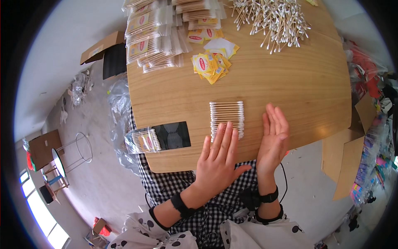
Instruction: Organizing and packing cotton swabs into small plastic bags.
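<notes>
A flat row of cotton swabs [226, 112] lies side by side on the wooden table [298, 87] in front of me. Over the near end of that row, my left hand [218, 159] is stretched flat with its fingers extended, hiding some of the swabs; whether it touches them I cannot tell. My right hand [272, 139] stands on edge just right of the row, fingers extended and palm turned inward, holding nothing. Left of the row, a clear bag with swabs and a yellow card [146, 141] lies partly on a black sheet [176, 135].
Stacks of filled swab bags [143, 37] stand at the far left. Yellow cards [211, 66] lie near them, and a loose heap of cotton swabs [280, 23] covers the far right. Cardboard boxes [342, 162] flank the table. A round-topped stool [58, 162] stands on the floor at left.
</notes>
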A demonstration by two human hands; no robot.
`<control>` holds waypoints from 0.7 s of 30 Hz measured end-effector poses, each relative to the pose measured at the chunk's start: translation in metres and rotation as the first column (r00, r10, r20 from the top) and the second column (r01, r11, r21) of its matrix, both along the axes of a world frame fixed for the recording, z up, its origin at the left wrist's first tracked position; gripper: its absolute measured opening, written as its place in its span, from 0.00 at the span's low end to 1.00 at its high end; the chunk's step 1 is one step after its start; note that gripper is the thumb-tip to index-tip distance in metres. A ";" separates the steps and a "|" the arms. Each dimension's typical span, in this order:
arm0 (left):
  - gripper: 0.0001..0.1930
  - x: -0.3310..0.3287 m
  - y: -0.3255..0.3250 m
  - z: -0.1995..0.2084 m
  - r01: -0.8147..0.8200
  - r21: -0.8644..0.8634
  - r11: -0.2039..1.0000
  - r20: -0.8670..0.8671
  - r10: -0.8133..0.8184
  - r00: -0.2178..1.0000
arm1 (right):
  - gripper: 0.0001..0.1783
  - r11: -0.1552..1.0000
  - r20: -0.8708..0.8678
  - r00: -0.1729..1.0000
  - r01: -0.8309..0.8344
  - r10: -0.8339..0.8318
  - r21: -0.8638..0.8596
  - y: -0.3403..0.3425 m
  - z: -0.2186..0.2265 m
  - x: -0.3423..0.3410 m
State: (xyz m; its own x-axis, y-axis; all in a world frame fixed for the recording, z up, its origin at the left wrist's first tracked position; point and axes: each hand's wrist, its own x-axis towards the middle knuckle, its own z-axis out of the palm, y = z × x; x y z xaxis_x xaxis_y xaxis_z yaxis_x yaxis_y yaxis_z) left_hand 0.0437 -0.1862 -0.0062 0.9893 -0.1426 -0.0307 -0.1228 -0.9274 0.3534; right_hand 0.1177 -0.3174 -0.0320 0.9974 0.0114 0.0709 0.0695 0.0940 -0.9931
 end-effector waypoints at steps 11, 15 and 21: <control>0.56 0.017 0.001 -0.011 0.090 0.058 0.994 -0.041 -0.088 0.995 | 0.37 1.000 0.020 1.000 0.011 -0.011 -0.024 0.004 0.000 0.000; 0.55 0.027 0.003 -0.012 0.023 -0.009 1.000 -0.032 -0.023 0.999 | 0.36 0.999 0.037 0.999 -0.018 0.020 -0.048 0.003 -0.002 0.000; 0.45 0.006 0.019 -0.017 -0.228 -0.732 0.642 0.025 0.360 0.933 | 0.39 0.642 -0.281 0.951 0.295 -0.127 0.708 0.031 0.026 -0.009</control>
